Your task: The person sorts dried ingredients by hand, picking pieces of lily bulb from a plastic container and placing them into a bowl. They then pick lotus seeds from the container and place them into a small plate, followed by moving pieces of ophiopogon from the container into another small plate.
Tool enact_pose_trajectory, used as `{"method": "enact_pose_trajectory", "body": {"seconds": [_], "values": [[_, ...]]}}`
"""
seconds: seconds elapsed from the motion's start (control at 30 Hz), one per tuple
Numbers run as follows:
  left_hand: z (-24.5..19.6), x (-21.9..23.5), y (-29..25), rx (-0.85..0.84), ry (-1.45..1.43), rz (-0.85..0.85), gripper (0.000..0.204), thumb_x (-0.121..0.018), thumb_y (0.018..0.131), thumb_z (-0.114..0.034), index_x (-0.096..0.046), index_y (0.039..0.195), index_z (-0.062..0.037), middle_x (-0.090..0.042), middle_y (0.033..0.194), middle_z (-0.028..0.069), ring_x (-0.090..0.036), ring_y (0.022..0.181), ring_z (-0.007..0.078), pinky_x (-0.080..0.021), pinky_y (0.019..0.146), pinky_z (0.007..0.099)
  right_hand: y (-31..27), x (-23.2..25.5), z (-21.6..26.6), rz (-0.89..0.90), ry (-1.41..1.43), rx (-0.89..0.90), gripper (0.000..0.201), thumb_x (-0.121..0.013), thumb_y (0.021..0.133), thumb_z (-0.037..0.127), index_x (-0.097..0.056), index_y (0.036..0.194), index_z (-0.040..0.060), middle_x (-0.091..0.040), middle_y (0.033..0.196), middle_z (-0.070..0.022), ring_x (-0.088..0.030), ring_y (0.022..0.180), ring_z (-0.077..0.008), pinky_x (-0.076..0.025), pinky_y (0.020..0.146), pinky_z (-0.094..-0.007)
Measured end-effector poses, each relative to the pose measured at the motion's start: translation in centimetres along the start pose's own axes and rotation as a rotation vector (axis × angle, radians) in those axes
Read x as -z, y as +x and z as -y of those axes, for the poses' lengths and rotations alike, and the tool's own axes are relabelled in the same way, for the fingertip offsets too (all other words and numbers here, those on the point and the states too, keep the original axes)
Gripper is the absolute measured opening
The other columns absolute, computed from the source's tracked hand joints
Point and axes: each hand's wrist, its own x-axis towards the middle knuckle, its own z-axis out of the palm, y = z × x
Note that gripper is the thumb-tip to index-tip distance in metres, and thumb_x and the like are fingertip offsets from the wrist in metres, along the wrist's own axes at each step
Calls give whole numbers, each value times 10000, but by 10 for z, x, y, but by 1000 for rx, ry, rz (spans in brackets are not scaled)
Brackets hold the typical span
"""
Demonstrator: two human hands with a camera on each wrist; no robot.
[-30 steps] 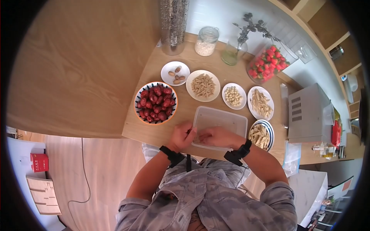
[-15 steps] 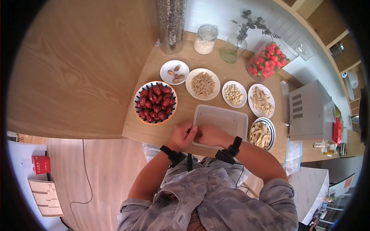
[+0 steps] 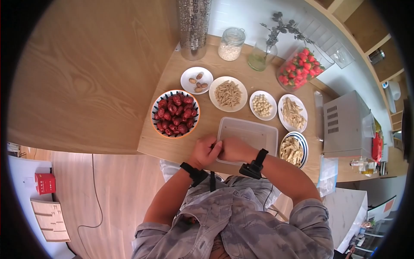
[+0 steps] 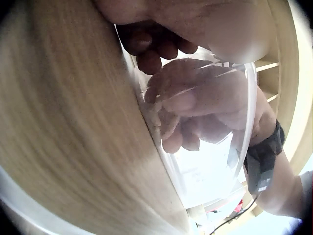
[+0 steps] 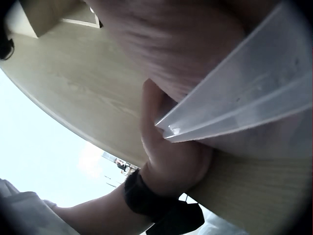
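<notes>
In the head view, my left hand (image 3: 206, 152) lies at the left wall of a clear plastic box (image 3: 269, 129), fingers curled and thumb pointing to the right hand. Its palm is hidden, so I cannot tell whether it holds anything. My right hand (image 3: 237, 149) is over the near left part of the box, close against the left thumb. Through the clear wall in the left wrist view, the right fingers (image 4: 183, 139) are bent, with a small tan piece (image 4: 167, 123) between them and the thumb. The box corner (image 5: 171, 129) overlaps the left hand in the right wrist view.
A bowl of red dates (image 3: 175, 114) sits left of the box. Behind stand plates of nuts (image 3: 198, 82), tan pieces (image 3: 227, 94), pale beads (image 3: 262, 105) and dried slices (image 3: 292, 113). Right of the box is a striped bowl (image 3: 305, 149); a strawberry container (image 3: 299, 69) stands farther back.
My right hand has moved left inside the box until it sits against the left thumb, its wrist turning. The left hand stays in almost the same place.
</notes>
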Motion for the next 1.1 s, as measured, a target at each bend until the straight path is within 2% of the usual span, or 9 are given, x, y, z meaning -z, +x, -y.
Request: {"method": "enact_pose_trajectory", "body": {"seconds": [0.2, 0.4, 0.5, 0.6, 0.7, 0.8, 0.9, 1.0, 1.1], "values": [[-9, 4, 1, -9, 38, 8, 236, -625, 980, -187, -614, 822, -13, -577, 737, 167, -576, 661, 346, -461, 626, 421, -1, 1, -8, 45, 26, -8, 255, -735, 823, 293, -759, 869, 43, -717, 757, -189, -694, 684, -392, -540, 681, -481], [-11, 3, 2, 1, 16, -23, 250, -660, 963, -191, -589, 804, -11, -567, 718, 186, -579, 661, 395, -458, 602, 445, -20, 64, 3, 141, 453, -248, 237, -797, 852, 250, -773, 885, 17, -732, 731, -67, -697, 685, -154, -559, 676, -315], [-6, 1, 2, 10, 3, -30, 258, -665, 961, -194, -587, 795, -12, -564, 717, 186, -576, 659, 394, -457, 602, 444, -23, 101, 7, 18, 810, -286, 178, -790, 902, 176, -764, 939, 4, -737, 828, -25, -700, 760, -98, -564, 714, -241], [-1, 1, 1, -7, 20, -8, 270, -641, 984, -194, -584, 799, -5, -538, 704, 153, -553, 633, 316, -434, 592, 400, -1, 117, -21, -180, 872, -269, 188, -755, 949, 156, -745, 1025, -16, -740, 921, -57, -714, 818, -126, -577, 751, -243], [-6, 3, 2, -8, 39, -34, 299, -668, 957, -197, -544, 756, -13, -511, 679, 176, -528, 619, 385, -425, 577, 440, 33, 119, -59, -336, 904, -273, 207, -746, 954, 120, -726, 1082, -41, -736, 977, -74, -711, 872, -129, -583, 773, -254], [-1, 1, 1, 2, 32, -35, 316, -665, 958, -197, -526, 744, -12, -496, 673, 172, -514, 607, 377, -413, 566, 439, 45, 121, -52, -448, 957, -235, 221, -722, 971, 97, -703, 1120, -65, -730, 1008, -82, -699, 884, -125, -584, 795, -255], [-3, 0, 1, 0, 21, -42, 317, -661, 962, -198, -526, 743, -13, -502, 675, 171, -519, 607, 371, -413, 564, 438, 49, 114, -67, -533, 718, -168, 259, -698, 986, 121, -714, 1175, -55, -744, 976, -69, -705, 851, -119, -588, 753, -264], [-3, 0, -1, 28, 23, -22, 315, -659, 964, -200, -531, 746, -13, -508, 677, 171, -522, 606, 367, -413, 563, 437, 20, 120, -34, -452, 742, -188, 213, -702, 1018, 168, -710, 1100, -28, -717, 932, -42, -688, 874, -94, -567, 767, -246], [-5, 0, 1, 8, -2, -29, 304, -658, 966, -200, -545, 756, -12, -513, 672, 170, -525, 606, 364, -415, 562, 435, -16, 112, -16, -73, 543, -214, 215, -696, 1033, 240, -734, 1007, 30, -681, 794, 4, -666, 798, -61, -545, 716, -236]]}}
